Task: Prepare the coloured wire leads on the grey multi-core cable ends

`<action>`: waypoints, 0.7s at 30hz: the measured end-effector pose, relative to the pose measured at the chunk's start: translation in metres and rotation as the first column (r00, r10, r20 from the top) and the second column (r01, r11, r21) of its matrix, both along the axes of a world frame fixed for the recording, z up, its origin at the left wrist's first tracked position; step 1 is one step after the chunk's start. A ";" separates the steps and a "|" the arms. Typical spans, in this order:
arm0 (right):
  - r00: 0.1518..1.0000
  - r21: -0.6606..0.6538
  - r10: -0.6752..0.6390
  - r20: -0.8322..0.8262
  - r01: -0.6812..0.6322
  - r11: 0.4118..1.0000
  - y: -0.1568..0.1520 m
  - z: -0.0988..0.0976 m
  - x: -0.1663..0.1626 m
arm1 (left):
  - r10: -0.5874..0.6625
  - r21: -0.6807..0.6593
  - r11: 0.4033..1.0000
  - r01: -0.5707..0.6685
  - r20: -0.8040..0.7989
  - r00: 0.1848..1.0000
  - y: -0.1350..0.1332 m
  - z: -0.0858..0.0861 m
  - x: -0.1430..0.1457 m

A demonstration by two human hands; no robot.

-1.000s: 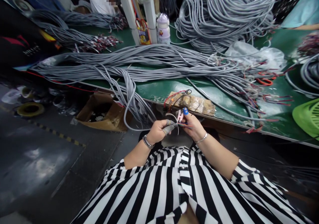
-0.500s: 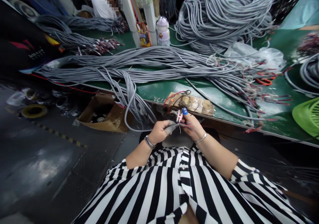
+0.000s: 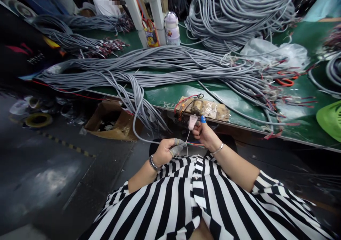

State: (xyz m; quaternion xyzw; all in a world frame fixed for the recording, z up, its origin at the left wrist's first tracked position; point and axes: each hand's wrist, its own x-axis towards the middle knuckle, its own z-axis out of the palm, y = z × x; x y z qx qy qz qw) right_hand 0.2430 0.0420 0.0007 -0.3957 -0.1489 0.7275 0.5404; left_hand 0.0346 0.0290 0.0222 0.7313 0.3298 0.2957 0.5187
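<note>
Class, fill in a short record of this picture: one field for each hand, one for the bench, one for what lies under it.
Left: left hand, grey-sleeved fingers pinching thin wires
Right: right hand, held higher, gripping small pink plastic tool; blue cap on one fingertip
Bench: green-topped bench heaped with long grey cable bundles
Floor: open brown cardboard box below the bench edge

Nothing here can be read with certainty. At nine o'clock, white lettering beside a red stroke stands on the black fabric point(image 3: 29, 53), but it is too small and blurred to spell out. At twelve o'clock, blue print marks the small yellow bag point(image 3: 151, 38) standing on the worktop point(image 3: 165, 97), and this is equally illegible. Faint pale scrawl on the worktop's green near edge, toward the centre, cannot be made out.
</note>
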 end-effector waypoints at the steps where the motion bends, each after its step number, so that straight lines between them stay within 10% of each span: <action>1: 1.000 -0.008 -0.006 0.006 0.006 1.000 -0.001 -0.001 0.001 | 0.013 0.005 1.000 -0.014 0.004 1.000 -0.004 0.000 -0.004; 10: 0.995 0.031 0.091 0.029 -0.092 0.995 -0.003 0.009 0.005 | 0.147 0.105 0.983 -0.151 0.047 0.988 -0.028 0.003 -0.024; 21: 0.986 0.144 0.047 0.158 -0.070 0.987 0.001 0.021 -0.002 | 0.293 0.003 0.955 -0.298 0.170 0.941 -0.001 -0.004 0.024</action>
